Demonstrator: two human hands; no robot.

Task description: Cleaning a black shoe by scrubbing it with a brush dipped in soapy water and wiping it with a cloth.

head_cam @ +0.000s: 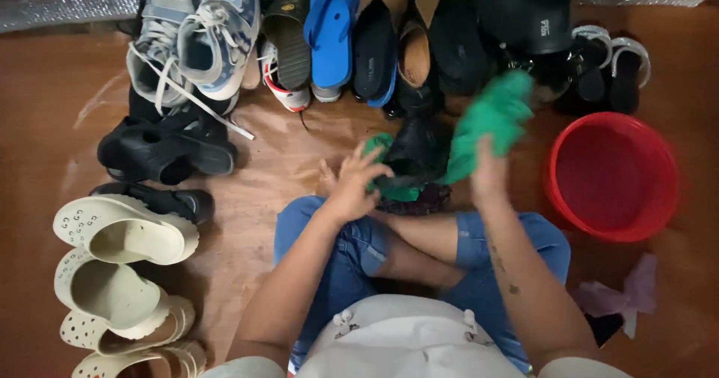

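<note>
I sit cross-legged on a brown floor. My left hand (353, 182) grips a black shoe (416, 153) in front of my knees, with a bit of green cloth under its fingers. My right hand (487, 174) holds a green cloth (490, 119) pressed against the right side of that shoe. The cloth is blurred. Something dark and patterned (419, 200) lies under the shoe on my legs.
A red plastic basin (610, 176) stands at the right. A row of sneakers, a blue flip-flop (329, 29) and black sandals lines the far side. Cream clogs (123, 232) and black sandals (161, 153) sit at the left. A pink rag (625, 295) lies at the lower right.
</note>
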